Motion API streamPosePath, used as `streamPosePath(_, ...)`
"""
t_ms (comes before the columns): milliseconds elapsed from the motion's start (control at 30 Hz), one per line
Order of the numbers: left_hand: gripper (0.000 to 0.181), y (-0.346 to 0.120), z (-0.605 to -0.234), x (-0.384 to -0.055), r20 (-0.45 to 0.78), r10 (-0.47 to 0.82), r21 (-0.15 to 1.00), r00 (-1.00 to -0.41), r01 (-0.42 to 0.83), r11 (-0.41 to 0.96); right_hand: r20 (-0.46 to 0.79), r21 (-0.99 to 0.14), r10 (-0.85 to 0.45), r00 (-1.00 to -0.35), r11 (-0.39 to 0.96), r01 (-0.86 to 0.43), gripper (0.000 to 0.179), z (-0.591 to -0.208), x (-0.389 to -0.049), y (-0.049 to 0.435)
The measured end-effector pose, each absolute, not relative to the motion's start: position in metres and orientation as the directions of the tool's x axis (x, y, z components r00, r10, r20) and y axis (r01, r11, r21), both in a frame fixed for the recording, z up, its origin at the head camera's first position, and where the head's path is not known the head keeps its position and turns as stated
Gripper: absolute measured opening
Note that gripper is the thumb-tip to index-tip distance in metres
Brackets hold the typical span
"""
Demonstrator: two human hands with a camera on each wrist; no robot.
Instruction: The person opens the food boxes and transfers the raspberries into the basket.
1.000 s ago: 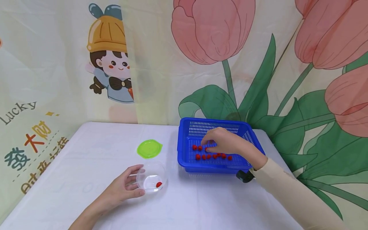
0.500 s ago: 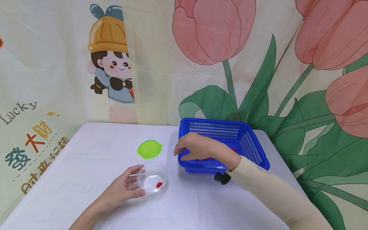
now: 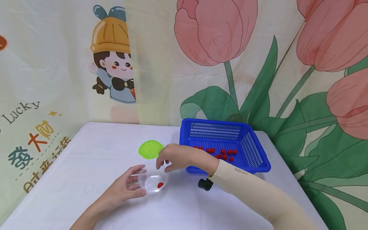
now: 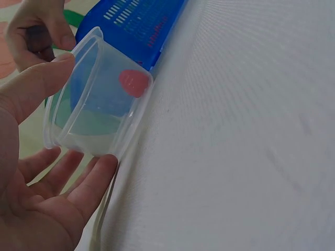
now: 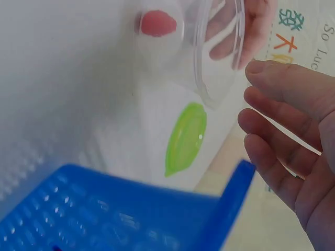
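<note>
My left hand holds a clear plastic tub, its thumb at the rim and its fingers round the near side. The tub is tilted, its mouth toward the top of the left wrist view. A single red berry, like a raspberry, lies inside near the base. Over the tub's far right rim hangs my right hand, fingers bent downward. Nothing shows between its fingertips; the space behind the thumb is hidden, so I cannot tell whether it holds a berry.
To the right stands a blue slotted basket with several red berries on its floor. Behind the tub lies a green lid. All rest on a white-covered table against a printed cloth backdrop.
My right hand has left the inside of the basket and travelled left until above the tub. The left hand and the tub have stayed in place.
</note>
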State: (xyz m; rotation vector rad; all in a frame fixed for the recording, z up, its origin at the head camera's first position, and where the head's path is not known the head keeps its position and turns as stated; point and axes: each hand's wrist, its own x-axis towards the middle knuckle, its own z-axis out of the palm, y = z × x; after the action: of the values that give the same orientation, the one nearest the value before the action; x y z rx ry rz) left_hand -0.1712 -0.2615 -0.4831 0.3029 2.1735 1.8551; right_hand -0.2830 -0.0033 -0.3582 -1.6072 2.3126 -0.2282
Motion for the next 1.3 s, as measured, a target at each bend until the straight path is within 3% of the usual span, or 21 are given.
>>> streamPosePath(667, 0.092, -0.261, -0.482, -0.170, -0.083, 0.327, 0.985, -0.941, -0.028, 0.171, -0.306, -0.266, -0.920, -0.246, 0.331, -0.905, 0.028, -0.384, -0.272, -0.041)
streamPosePath(1067, 0.092, -0.261, -0.482, -0.170, -0.056, 0.337, 0.986, -0.940, 0.001, 0.164, -0.434, -0.220, -0.839, -0.328, 0.451, -0.865, 0.034, -0.387, -0.266, -0.053)
streamPosePath(1300, 0.093, -0.262, -0.483, -0.171, -0.070, 0.327, 0.988, -0.943, -0.019, 0.155, -0.467, -0.190, -0.825, -0.320, 0.446, -0.874, 0.034, -0.390, -0.266, -0.059)
